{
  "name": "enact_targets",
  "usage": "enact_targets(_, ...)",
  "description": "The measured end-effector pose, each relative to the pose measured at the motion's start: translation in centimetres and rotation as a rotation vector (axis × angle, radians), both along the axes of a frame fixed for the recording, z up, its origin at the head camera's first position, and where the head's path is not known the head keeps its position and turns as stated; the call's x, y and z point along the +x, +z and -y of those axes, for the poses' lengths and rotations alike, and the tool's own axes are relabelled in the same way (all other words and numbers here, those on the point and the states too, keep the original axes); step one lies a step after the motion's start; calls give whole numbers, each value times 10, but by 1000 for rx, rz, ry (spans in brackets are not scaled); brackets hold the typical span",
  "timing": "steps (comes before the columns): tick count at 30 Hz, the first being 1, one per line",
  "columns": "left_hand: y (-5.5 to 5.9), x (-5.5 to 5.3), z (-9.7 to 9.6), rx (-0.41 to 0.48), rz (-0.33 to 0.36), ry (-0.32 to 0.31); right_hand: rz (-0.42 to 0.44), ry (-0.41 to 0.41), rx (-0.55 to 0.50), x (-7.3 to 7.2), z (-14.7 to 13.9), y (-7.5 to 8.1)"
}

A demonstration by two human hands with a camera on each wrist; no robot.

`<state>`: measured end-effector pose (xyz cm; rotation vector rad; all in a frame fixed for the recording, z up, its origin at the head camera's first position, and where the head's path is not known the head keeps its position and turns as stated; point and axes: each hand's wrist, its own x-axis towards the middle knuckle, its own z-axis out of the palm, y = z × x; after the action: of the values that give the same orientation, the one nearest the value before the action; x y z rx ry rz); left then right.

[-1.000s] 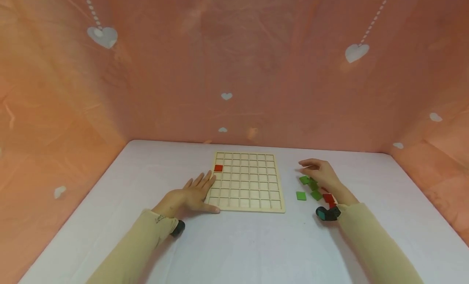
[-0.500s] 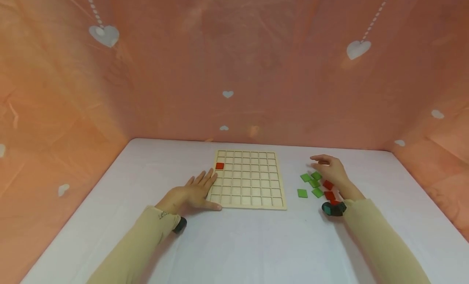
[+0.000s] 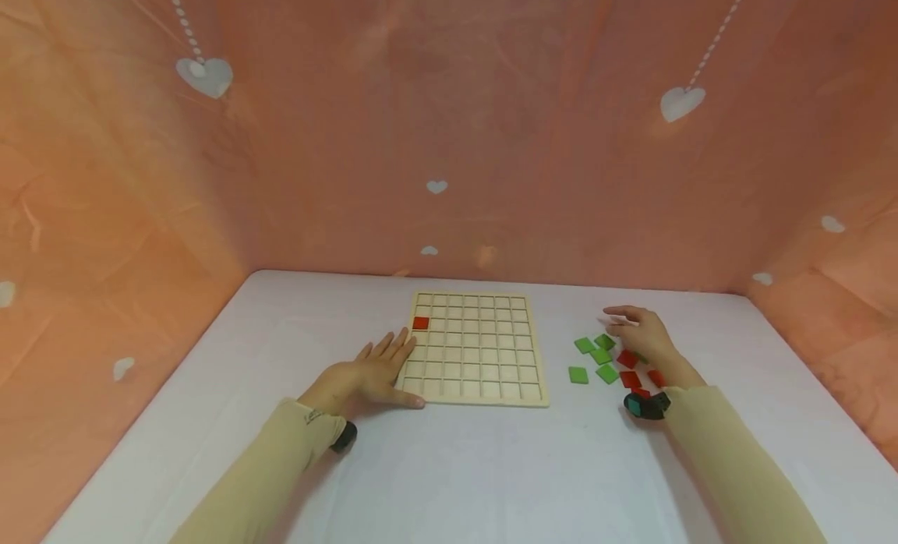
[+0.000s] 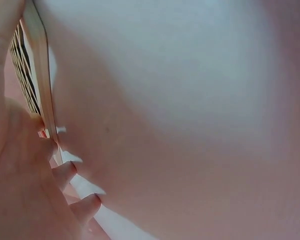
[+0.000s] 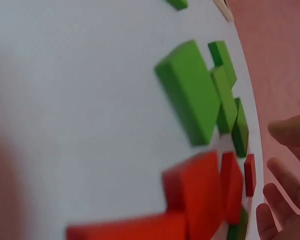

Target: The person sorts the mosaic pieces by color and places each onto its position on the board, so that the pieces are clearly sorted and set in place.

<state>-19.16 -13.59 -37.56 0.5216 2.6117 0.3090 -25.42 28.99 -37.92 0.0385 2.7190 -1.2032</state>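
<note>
A pale wooden grid board (image 3: 471, 349) lies on the table, one red square tile (image 3: 421, 323) in its leftmost column. Along the board's left edge rests my left hand (image 3: 375, 372), fingers spread and thumb at the near left corner. In the left wrist view that hand (image 4: 25, 170) touches the board's side (image 4: 42, 70). My right hand (image 3: 644, 337) hovers above loose green tiles (image 3: 601, 356) and red tiles (image 3: 630, 379) to the right of the board. In the right wrist view its fingers (image 5: 285, 182) are loosely bent, and nothing shows between them.
A single green tile (image 3: 578, 375) lies nearer the board than the others. White cloth (image 3: 449, 466) covers the table. Pink fabric walls (image 3: 491, 139) with hearts enclose the back and sides. Each wrist wears a dark camera (image 3: 645, 406).
My right hand has drawn to the right across the tiles, uncovering more red and green ones. My left hand has stayed at the board's edge.
</note>
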Motion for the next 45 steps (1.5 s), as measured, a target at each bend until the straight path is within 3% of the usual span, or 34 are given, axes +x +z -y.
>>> enact_targets(11, -3, 0, 1, 12, -13, 11, 62, -40, 42, 2, -9, -6)
enact_targets(24, -4, 0, 0, 20, -20, 9, 56, -52, 54, 6, -13, -10)
enact_targets(35, -4, 3, 0, 29, -22, 15, 18, -20, 69, 5, -12, -11)
enact_targets(45, -6, 1, 2, 21, -27, 15, -69, 38, 61, -4, 6, -9)
